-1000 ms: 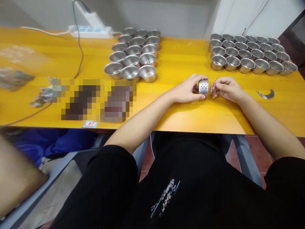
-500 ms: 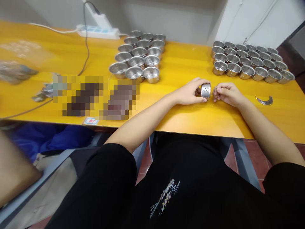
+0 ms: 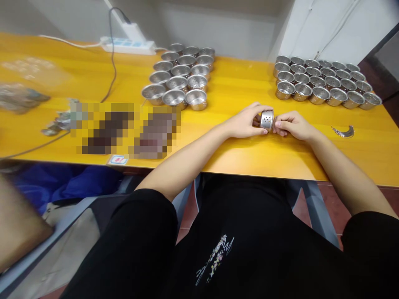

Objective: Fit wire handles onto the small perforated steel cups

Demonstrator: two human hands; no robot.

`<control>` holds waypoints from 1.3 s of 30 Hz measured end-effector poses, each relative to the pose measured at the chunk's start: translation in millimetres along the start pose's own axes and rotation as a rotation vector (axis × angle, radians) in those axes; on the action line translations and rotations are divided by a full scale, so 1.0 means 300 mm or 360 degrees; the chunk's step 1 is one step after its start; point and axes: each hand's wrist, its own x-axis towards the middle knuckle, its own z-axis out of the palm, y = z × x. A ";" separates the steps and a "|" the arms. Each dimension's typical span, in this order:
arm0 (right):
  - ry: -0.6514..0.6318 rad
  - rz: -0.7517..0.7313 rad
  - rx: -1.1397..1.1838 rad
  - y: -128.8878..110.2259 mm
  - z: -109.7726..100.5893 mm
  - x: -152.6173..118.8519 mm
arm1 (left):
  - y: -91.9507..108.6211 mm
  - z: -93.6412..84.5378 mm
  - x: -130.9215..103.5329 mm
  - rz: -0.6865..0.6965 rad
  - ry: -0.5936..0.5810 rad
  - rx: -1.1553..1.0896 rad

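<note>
My left hand [image 3: 247, 121] grips a small metal cup with punched holes [image 3: 267, 119], thumb below and fingers above, just over the yellow table [image 3: 237, 160]. The cup is tipped on its side. My right hand [image 3: 291, 124] is closed, its fingertips against or very near the cup's right side. Whatever those fingers pinch is too small or hidden to make out. On the table to the right of my right hand lies a small curved bunch of thin metal pieces [image 3: 343, 131].
Rows of similar perforated cups stand at the back, one group in the middle [image 3: 197, 99] and another at the right [image 3: 319, 95]. A power strip [image 3: 127, 45] with cables, plastic bags [image 3: 18, 97] and two pixelated objects lie left. Another person's bare limb [image 3: 21, 226] shows at lower left.
My right hand has closed in on the cup, and its fingers now meet or nearly meet the cup's side. The left hand keeps its hold. The view has shifted slightly.
</note>
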 end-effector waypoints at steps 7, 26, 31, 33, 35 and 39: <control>-0.0006 -0.0082 -0.0116 -0.003 0.005 0.006 | -0.011 0.006 0.008 0.0078 -0.0023 0.0094; -0.0087 -0.0143 -0.0296 -0.019 0.006 -0.005 | 0.012 0.025 0.011 0.0107 -0.0013 0.0037; -0.0056 -0.0115 -0.0261 -0.010 0.003 -0.011 | 0.006 0.028 0.011 0.0091 0.0012 -0.0059; -0.0056 -0.0092 -0.0231 -0.013 0.003 -0.014 | 0.005 0.028 0.010 0.0058 0.0014 -0.0088; -0.0050 -0.0083 -0.0201 -0.018 0.005 -0.015 | 0.007 0.027 0.009 0.0036 0.0011 -0.0107; -0.0034 -0.0097 -0.0175 -0.031 0.013 -0.014 | 0.021 0.018 0.004 0.0029 -0.0007 -0.0099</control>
